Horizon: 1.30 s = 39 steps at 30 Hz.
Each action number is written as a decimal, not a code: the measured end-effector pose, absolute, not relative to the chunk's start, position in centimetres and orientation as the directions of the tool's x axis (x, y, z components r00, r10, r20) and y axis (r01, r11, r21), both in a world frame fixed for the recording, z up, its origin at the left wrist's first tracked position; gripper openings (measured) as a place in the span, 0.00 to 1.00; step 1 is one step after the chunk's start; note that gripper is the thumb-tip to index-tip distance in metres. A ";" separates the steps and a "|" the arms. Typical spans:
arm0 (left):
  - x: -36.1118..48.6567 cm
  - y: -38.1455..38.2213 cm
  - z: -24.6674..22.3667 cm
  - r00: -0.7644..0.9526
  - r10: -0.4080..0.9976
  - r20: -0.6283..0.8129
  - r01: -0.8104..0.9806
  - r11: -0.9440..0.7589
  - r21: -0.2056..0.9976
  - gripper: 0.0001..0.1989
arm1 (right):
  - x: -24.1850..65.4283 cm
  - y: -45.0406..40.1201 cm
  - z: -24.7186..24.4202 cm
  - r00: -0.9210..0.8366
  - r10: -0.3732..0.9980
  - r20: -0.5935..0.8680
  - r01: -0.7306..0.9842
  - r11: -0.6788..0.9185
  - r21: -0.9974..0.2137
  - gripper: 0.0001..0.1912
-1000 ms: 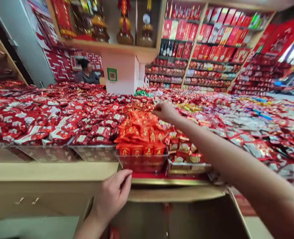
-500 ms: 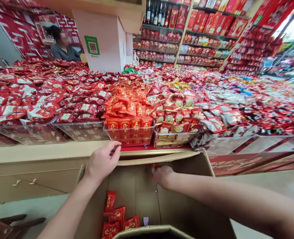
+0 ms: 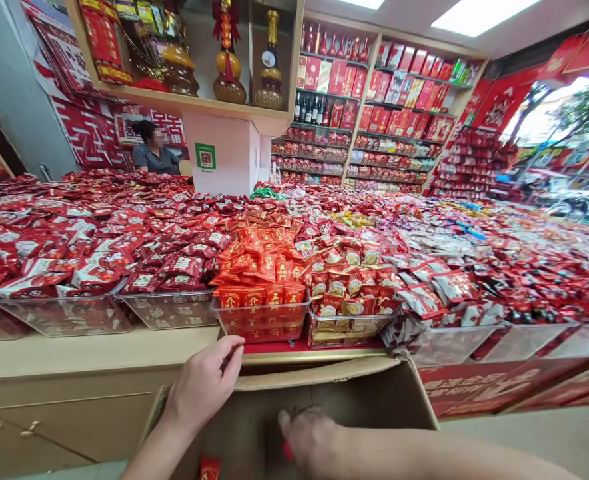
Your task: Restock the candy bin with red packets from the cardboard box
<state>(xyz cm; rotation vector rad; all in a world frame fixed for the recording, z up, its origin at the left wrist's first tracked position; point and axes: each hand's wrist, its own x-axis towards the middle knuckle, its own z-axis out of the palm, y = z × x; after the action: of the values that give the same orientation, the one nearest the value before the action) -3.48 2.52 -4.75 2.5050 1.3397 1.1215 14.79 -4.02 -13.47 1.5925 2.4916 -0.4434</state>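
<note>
head view: the right hand (image 3: pixel 309 440) is inside the box (image 3: pixel 384 397), at the lower centre of the frame; half a second ago it was close under the flap (image 3: pixel 319 377), and a second ago over the heap. it is blurred, fingers bent inward, a bit of red (image 3: pixel 287 451) beside them; whether it has hold of that i cannot tell. the left hand (image 3: pixel 207 377) keeps its pose by the near left corner of the tub (image 3: pixel 262 328), fingers curled, thumb bent near the forefinger; i cannot tell if it grips anything. the orange-red heap (image 3: pixel 267 257) rises above the tub's rim at mid-frame. one red packet (image 3: pixel 209 468) shows at the bottom edge, left of centre, where several showed earlier. the view has tilted up: the bottles (image 3: pixel 229 73) are back at upper left, and the tub sits lower in the frame
</note>
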 end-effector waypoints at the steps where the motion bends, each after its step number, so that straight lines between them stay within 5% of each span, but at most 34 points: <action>1: -3.6 2.5 -4.9 0.350 0.745 0.568 0.683 -0.618 0.390 0.08 | 14.4 -4.5 -11.2 -0.454 0.818 -0.354 0.888 0.449 -0.102 0.25; 4: -3.8 2.5 -5.0 0.357 0.725 0.589 0.667 -0.639 0.382 0.07 | 14.7 -5.3 -2.9 -0.617 0.710 -0.339 0.784 0.593 -0.183 0.14; 8: -3.4 3.7 -3.1 0.372 0.584 0.721 0.592 -0.748 0.300 0.08 | 17.9 -2.5 7.5 -0.549 0.834 0.052 0.696 0.490 -0.524 0.20; 12: -0.4 6.5 1.1 0.506 0.389 0.770 0.547 -0.835 0.062 0.13 | 20.7 5.1 11.7 -0.141 0.892 0.429 0.779 0.368 -0.508 0.18; 17: 4.0 9.5 3.5 0.592 0.432 0.680 0.571 -0.821 0.024 0.15 | 21.4 12.9 10.4 -0.008 0.922 0.386 0.860 0.203 -0.467 0.20; 23: 4.5 10.3 4.1 0.502 0.552 0.666 0.587 -0.783 0.207 0.12 | 21.6 13.7 9.8 -0.066 0.929 0.365 0.874 0.230 -0.428 0.20; 27: 4.8 11.4 6.7 0.316 0.674 0.668 0.498 -0.717 0.488 0.24 | 21.3 12.1 11.6 -0.236 0.932 0.274 0.643 0.362 -0.675 0.20; 30: 5.3 12.7 8.4 0.384 0.734 0.561 0.338 -0.677 0.654 0.26 | 21.7 11.4 12.8 -0.376 0.902 0.211 0.497 0.389 -0.775 0.16; 32: 5.4 13.5 9.0 0.417 0.750 0.514 0.266 -0.641 0.720 0.25 | 22.5 11.6 13.1 -0.347 0.917 0.197 0.570 0.373 -0.732 0.15; 37: 5.5 14.8 9.1 0.383 0.818 0.429 0.258 -0.541 0.801 0.19 | 24.5 12.9 11.8 -0.322 0.938 0.128 0.926 0.340 -0.165 0.11; 39: 5.9 15.1 9.0 0.389 0.834 0.392 0.280 -0.512 0.812 0.17 | 24.4 13.1 11.0 -0.356 0.933 0.046 0.929 0.359 -0.093 0.10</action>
<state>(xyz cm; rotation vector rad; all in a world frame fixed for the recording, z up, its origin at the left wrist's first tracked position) 5.90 15.15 8.98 1.9949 0.9518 1.0855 24.39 13.14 10.95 1.8304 2.6629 -0.0821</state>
